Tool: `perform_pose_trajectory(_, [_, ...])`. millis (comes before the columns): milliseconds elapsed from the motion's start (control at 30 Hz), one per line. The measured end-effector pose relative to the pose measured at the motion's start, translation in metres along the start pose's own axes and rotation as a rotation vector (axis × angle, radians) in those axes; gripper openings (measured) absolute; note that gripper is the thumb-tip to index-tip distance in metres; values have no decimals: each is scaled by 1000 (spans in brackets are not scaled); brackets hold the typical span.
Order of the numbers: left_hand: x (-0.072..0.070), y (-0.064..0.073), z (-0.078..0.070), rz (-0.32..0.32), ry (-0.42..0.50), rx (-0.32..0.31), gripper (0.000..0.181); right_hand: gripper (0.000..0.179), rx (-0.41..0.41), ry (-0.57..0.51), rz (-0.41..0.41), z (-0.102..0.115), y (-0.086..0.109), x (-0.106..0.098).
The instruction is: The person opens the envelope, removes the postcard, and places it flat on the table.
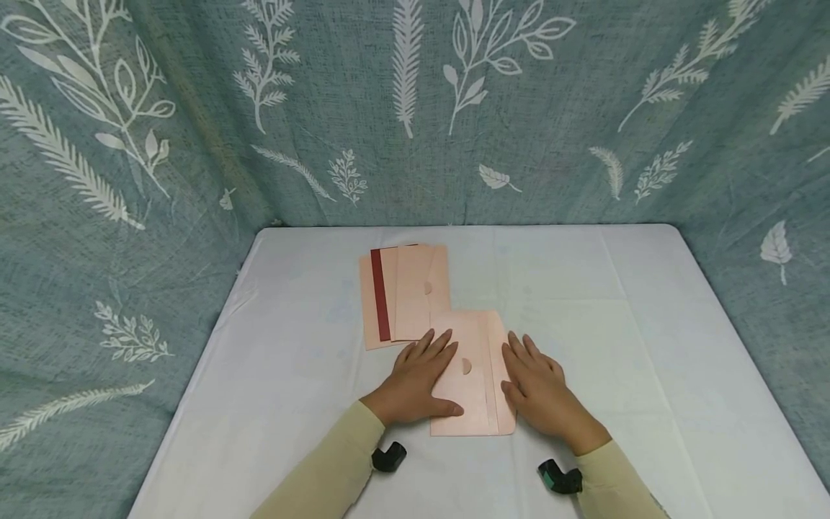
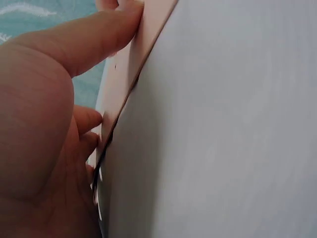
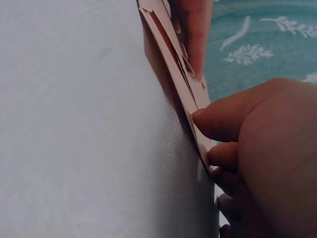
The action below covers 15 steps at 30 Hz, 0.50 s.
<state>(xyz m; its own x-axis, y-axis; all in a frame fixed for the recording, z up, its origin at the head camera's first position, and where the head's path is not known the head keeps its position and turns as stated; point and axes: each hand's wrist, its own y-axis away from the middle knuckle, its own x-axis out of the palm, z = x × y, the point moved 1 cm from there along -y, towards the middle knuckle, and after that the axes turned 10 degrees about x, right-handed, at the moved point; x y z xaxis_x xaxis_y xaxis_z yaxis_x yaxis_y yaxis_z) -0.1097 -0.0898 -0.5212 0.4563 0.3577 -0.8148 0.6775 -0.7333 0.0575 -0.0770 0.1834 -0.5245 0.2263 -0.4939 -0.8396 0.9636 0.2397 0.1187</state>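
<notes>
A peach paper envelope (image 1: 476,331) lies flat near the front of the white table, its flap (image 1: 501,411) folded out along the right side. It has a small half-round notch (image 1: 467,366) in its middle. My left hand (image 1: 415,386) rests on its left part with fingers spread and the thumb across the lower half. On the flap's right edge lie the fingertips of my right hand (image 1: 541,389). In the right wrist view, the envelope (image 3: 171,59) shows its layers slightly parted, with dark red between them. The left wrist view shows the envelope's near edge (image 2: 119,99) beside my thumb.
Behind and to the left, more peach envelopes (image 1: 408,288) lie overlapped, with a dark red strip (image 1: 381,303) showing. The front envelope's corner overlaps them. Green leaf-print cloth (image 1: 363,108) hangs behind and beside the white table (image 1: 583,288). Black devices (image 1: 389,458) sit at both wrists.
</notes>
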Motion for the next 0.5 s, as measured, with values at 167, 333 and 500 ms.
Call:
perform_pose_trajectory(167, [8, -6, -10, -37, -33, -53, 108, 63, -6, -3, -4, -1, 0, 0])
perform_pose_trajectory(333, [17, -14, -23, -69, -39, -115, 106, 63, -13, 7, -12, -2, 0, 2])
perform_pose_trajectory(500, [27, -20, -34, -106, -32, -154, 106, 63, -24, 5, -14, -2, 0, 3])
